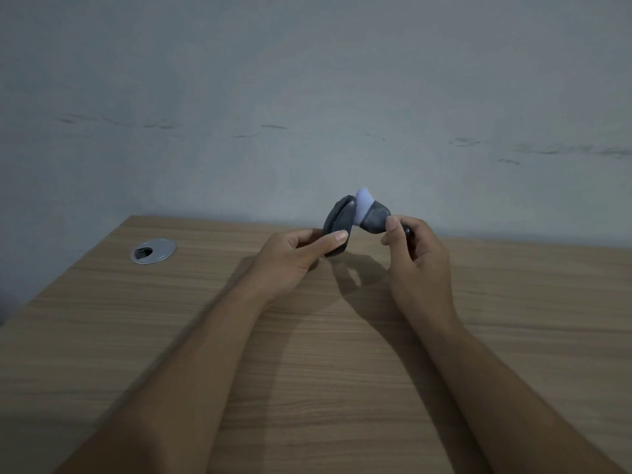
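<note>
Above the far part of the wooden desk (239, 336), my left hand (294, 258) pinches a dark round compact case (337, 224) between thumb and fingers. The case stands on edge and is slightly ajar. My right hand (415, 254) grips the dark handle of a short brush (371, 213) with a pale bluish-white tuft. The tuft touches the rim of the case at its upper edge. Both hands hover a little above the desk, close together, and their shadows fall on the wood below.
A silver round cable grommet (153, 251) sits in the desk at the far left. A grey scuffed wall (307, 97) rises right behind the desk's far edge. The desk's left edge runs diagonally toward me.
</note>
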